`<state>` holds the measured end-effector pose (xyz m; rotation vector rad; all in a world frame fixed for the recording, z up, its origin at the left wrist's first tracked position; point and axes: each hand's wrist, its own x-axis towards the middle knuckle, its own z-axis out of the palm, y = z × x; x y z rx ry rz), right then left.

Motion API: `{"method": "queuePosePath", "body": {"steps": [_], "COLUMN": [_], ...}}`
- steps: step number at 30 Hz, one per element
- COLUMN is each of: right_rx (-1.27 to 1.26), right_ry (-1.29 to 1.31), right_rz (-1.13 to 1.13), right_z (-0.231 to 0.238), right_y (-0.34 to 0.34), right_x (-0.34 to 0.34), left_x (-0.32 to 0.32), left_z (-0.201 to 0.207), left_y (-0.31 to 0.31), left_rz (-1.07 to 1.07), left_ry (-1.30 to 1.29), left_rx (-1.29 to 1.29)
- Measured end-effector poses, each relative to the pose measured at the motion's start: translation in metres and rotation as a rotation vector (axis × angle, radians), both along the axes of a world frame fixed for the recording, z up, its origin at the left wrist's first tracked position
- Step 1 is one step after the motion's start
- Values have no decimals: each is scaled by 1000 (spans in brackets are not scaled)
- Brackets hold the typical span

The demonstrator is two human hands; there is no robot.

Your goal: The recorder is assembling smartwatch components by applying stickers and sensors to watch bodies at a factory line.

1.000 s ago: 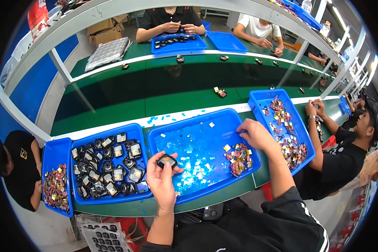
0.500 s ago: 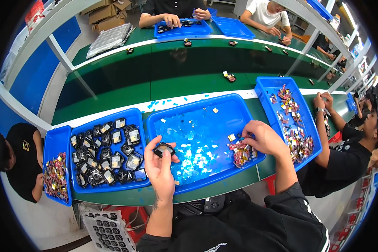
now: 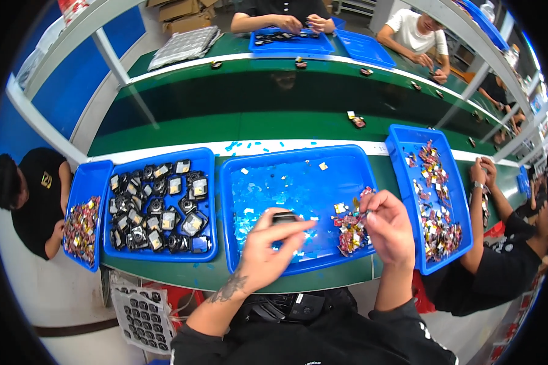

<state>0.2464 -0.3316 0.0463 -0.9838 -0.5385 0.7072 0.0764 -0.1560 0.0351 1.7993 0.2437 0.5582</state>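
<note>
My left hand (image 3: 268, 252) is over the middle blue tray (image 3: 240, 165), its fingers around a small black camera housing (image 3: 284, 217), slightly blurred. To its right, the fingertips of my right hand (image 3: 391, 228) pinch a small circuit part (image 3: 365, 213), mostly hidden by the fingers. Just below that hand lies a heap of small red, white and yellow circuit parts (image 3: 350, 237) in the tray's right corner. Loose blue film pieces (image 3: 256, 210) are scattered over the tray's bottom.
Left stands a blue tray of several black camera housings (image 3: 155, 207), then a narrow tray of circuit parts (image 3: 82, 228). Another parts tray (image 3: 402, 135) stands at right. Beyond runs a green conveyor (image 3: 225, 125) carrying small assemblies (image 3: 356, 120). Co-workers sit across and at both sides.
My left hand has moved right with the housing, toward my right hand. My right hand has lifted off the heap with a small part in its fingertips. The whole view has shifted slightly.
</note>
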Motion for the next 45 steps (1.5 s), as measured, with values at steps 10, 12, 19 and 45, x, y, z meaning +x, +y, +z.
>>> {"method": "queuePosePath", "body": {"steps": [10, 12, 19, 45], "right_rx": [-47, -139, -311, -476], "right_ry": [-172, -306, -503, -1331], "right_rz": [-198, -180, -246, -117], "right_z": [-20, -19, -8, 15], "right_y": [20, 19, 23, 51], "right_x": [-39, -37, -39, -55], "left_x": [40, 38, 47, 16], "left_z": [6, 0, -4, -5], "left_y": [-29, -28, -29, 25], "left_rz": [54, 68, 53, -8], "left_ry": [19, 64, -58, 148], "left_rx": [-88, -270, -347, -236]}}
